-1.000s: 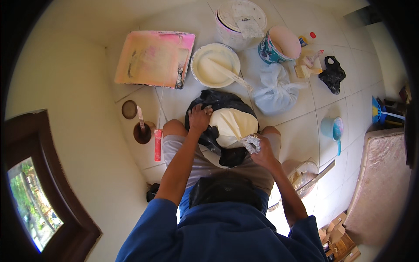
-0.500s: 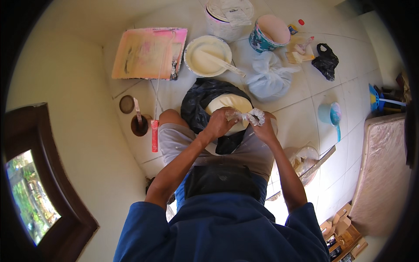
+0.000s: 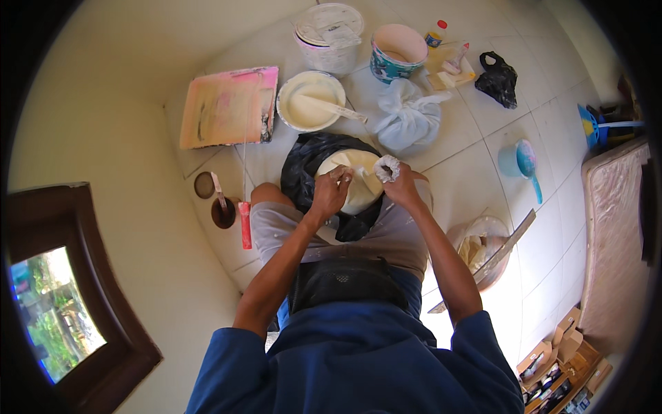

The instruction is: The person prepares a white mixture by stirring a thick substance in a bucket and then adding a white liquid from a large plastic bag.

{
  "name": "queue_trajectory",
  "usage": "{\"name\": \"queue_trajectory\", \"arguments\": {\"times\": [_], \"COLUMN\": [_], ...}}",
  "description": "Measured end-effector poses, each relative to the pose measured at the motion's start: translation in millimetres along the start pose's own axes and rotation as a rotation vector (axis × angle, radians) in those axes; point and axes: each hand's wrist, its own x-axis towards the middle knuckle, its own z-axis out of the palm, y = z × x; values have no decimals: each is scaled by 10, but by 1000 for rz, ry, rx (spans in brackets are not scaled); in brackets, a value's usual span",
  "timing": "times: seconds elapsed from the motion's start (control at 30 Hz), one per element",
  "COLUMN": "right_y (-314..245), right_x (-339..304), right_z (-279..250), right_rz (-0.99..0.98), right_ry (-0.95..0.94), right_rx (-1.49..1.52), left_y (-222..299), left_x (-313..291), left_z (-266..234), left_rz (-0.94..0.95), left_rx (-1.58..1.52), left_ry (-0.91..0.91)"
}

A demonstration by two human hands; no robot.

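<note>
Between my knees sits a bulging plastic bag [image 3: 360, 196] with cream-coloured contents, wrapped round its far and left sides by a black plastic bag [image 3: 298, 164]. My right hand [image 3: 402, 185] grips the gathered, whitish plastic neck [image 3: 387, 168] of the cream bag, its crumpled mouth standing above the fist. At the bag's left side my left hand [image 3: 332, 190] has its fingers curled and the tips drawn together, with white smears on them. Whether those fingertips pinch a bit of plastic is too small to tell.
Ahead lie a paint tray [image 3: 217, 110] with a long-handled roller, a bowl [image 3: 311, 103] of cream paint with a stick, a lidded bucket [image 3: 329, 52], a teal bucket [image 3: 394, 65] and a tied white bag [image 3: 408, 127]. A blue dipper [image 3: 518, 160] and clear tub [image 3: 486, 259] stand right.
My hands have moved apart, the left leaving the bag's neck and shifting down-left. The right keeps hold of the gathered neck. The whole view has shifted slightly.
</note>
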Motion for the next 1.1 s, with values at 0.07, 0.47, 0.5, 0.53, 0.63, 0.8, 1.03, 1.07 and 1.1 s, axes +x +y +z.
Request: {"name": "queue_trajectory", "arguments": {"times": [0.07, 0.47, 0.5, 0.53, 0.63, 0.8, 1.03, 1.07, 1.1], "right_y": [15, -158, -197, -236, -244, -222, -142, -81, -51], "right_x": [-42, -31, -30, -30, -65, -81, -64, -63, -56], "right_z": [23, -16, -26, -43, -29, 56, 79, 100, 126], "right_rz": [-48, -80, -85, -89, -99, -75, 16, 13, 4], "right_ry": [-38, -67, -66, -108, -165, -201, -233, -233, -256], "right_rx": [6, 0, 0, 14, 2, -102, 73, 72, 78], "left_y": [37, 215, 222, 205, 259, 173, 240, 244, 221], "left_x": [-16, 25, -8, -41, -77, -85, -25, -25, -34], "left_z": [7, 0, -7, -13, -50, -19, -31, -26, -22], "left_rz": [-2, 234, 283, 321, 225, 224, 287, 290, 290], "left_rx": [22, 232, 268, 257, 281, 271, 305, 293, 295], "left_ry": [49, 45, 85, 87, 26, 33, -4, -3, 1]}}
